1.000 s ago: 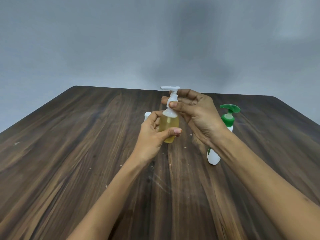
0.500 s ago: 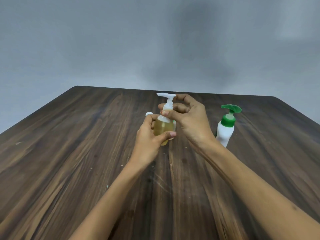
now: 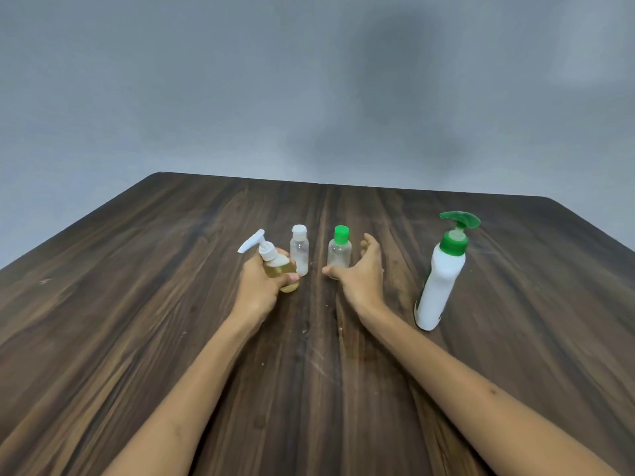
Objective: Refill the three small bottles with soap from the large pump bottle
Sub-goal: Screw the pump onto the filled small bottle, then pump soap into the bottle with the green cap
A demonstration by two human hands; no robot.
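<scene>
My left hand [image 3: 258,282] grips a small clear bottle [image 3: 279,269] of amber soap with a white pump top, tilted to the left and low over the table. Just right of it stands a small clear bottle with a white cap [image 3: 299,249]. A small clear bottle with a green cap [image 3: 339,248] stands further right. My right hand [image 3: 360,271] is open around the green-capped bottle, thumb in front and fingers behind; contact cannot be told. The large white pump bottle [image 3: 441,275] with a green pump stands upright at the right.
Everything sits on a dark wooden table [image 3: 137,304] with a grey wall behind. The table's far edge runs just beyond the bottles. Small white specks lie on the wood near the middle.
My right hand let go of the pump top and moved right to the green-capped bottle. My left hand lowered the amber bottle toward the table and tilted it left.
</scene>
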